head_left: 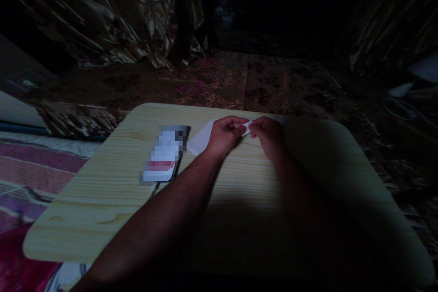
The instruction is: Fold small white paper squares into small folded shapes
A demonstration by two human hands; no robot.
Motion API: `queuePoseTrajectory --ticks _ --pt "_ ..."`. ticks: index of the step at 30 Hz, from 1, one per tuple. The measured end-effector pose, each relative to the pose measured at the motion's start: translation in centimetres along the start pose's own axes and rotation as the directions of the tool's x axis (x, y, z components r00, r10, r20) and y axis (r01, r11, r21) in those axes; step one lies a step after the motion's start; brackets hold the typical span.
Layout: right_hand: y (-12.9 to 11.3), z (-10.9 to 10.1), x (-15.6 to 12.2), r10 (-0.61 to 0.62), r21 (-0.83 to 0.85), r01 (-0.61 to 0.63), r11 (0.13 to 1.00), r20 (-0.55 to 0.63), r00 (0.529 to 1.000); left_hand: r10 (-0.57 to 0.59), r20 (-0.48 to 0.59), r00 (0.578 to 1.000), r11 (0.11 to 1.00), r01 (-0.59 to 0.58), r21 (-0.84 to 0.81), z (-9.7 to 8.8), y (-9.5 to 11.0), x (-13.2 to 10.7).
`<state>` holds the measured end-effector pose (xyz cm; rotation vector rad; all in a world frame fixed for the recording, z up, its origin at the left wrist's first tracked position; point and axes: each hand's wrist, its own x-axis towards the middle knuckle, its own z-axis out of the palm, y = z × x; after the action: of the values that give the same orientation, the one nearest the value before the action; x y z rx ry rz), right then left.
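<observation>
A small piece of white paper (247,127) is pinched between my two hands above the far half of the wooden table (253,182). My left hand (224,137) is closed, with thumb and fingers on the paper's left side. From the right, my right hand (268,134) grips the other edge, fingers bent. Behind and left of my left hand lies a flat white stack or sheet of paper (201,139), partly covered by that hand. Whether it joins the small piece I cannot tell.
A phone (164,155), its screen lit and blurred, lies on the table's left with a cable at its lower end. Patterned curtains (143,13) hang beyond a cloth-covered ledge (219,80). Striped bedding (34,169) is at left; a white cable (398,107) lies at right.
</observation>
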<state>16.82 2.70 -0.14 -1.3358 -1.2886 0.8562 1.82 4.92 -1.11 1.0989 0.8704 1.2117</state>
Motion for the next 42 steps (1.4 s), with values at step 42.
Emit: queuePoseTrajectory --ticks 42 --pt "0.1 0.3 -0.2 -0.006 0.012 0.005 1.000 0.056 0.998 0.008 -0.090 0.996 0.996 -0.015 -0.083 0.2 0.2 0.2"
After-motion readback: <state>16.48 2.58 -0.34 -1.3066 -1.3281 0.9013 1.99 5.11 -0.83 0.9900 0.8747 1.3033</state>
